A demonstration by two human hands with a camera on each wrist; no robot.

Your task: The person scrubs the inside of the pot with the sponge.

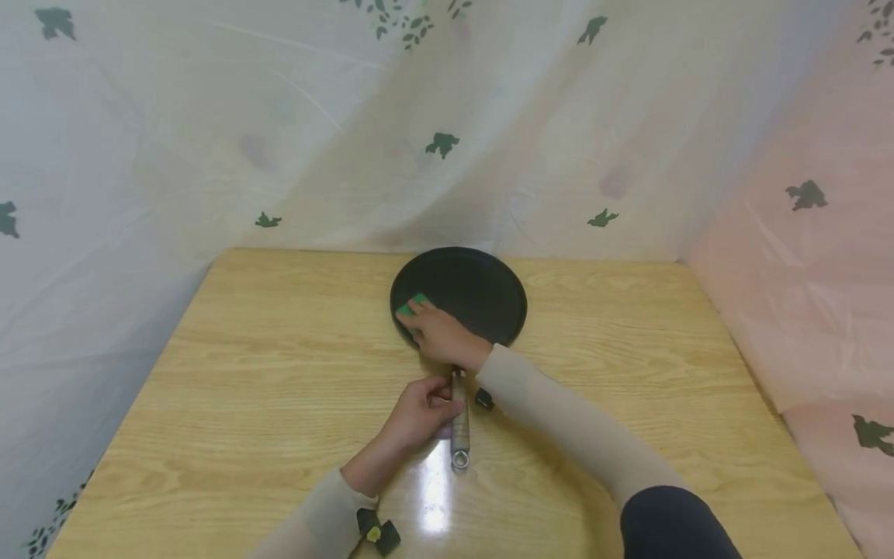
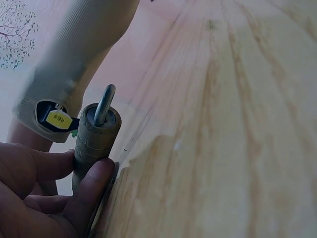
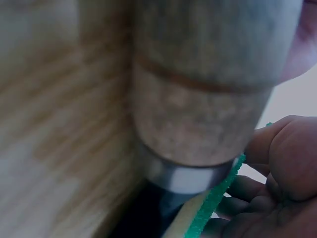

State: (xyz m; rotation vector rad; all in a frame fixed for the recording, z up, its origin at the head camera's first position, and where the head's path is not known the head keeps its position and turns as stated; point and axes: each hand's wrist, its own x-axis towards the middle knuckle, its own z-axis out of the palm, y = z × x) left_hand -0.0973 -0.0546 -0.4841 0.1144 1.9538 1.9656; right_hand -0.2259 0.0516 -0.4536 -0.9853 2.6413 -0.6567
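A round black flat pan (image 1: 475, 283) lies on the table, its handle (image 1: 460, 435) pointing toward me. My left hand (image 1: 415, 411) grips that wood-look handle from the left, thumb and fingers around it; the left wrist view shows the metal hanging loop (image 2: 105, 105) at its end. Over the left side of the pan, my right hand (image 1: 447, 334) holds a green-faced scouring sponge (image 1: 405, 310) against the surface near the rim. In the right wrist view the sponge's pale yellow layer shows beside its green layer, partly hidden behind the handle.
The wood-grain table (image 1: 293, 349) spreads to both sides of the pan. Hanging sheets with dark green bird prints (image 1: 442, 144) stand along the back and sides. My right forearm (image 1: 559, 411) crosses over the table right of the handle.
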